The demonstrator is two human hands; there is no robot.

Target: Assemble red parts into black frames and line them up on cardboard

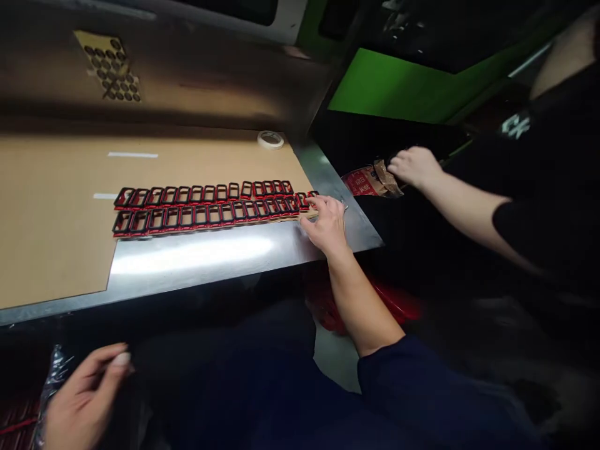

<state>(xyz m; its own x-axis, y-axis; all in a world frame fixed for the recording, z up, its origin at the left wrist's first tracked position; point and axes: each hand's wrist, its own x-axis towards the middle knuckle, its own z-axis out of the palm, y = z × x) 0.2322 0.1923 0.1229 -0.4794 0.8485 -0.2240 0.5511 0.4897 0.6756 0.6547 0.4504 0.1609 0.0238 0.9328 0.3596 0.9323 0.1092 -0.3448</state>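
Two rows of small red-and-black rectangular frames [206, 209] lie side by side on a brown cardboard sheet [51, 219] on a metal table [197, 259]. My right hand [327, 222] rests at the right end of the rows, fingers bent and touching the last frames there. My left hand [79, 403] is low at the bottom left, below the table edge, with fingers curled loosely beside a clear plastic bag [51, 375] of dark parts. Whether it grips the bag I cannot make out.
A roll of tape [270, 139] lies at the cardboard's far right corner. A perforated cardboard piece [110, 65] lies further back. To the right, another person's hand [415, 165] touches a red and brown carton [370, 181]. A red container [398, 303] sits under the table.
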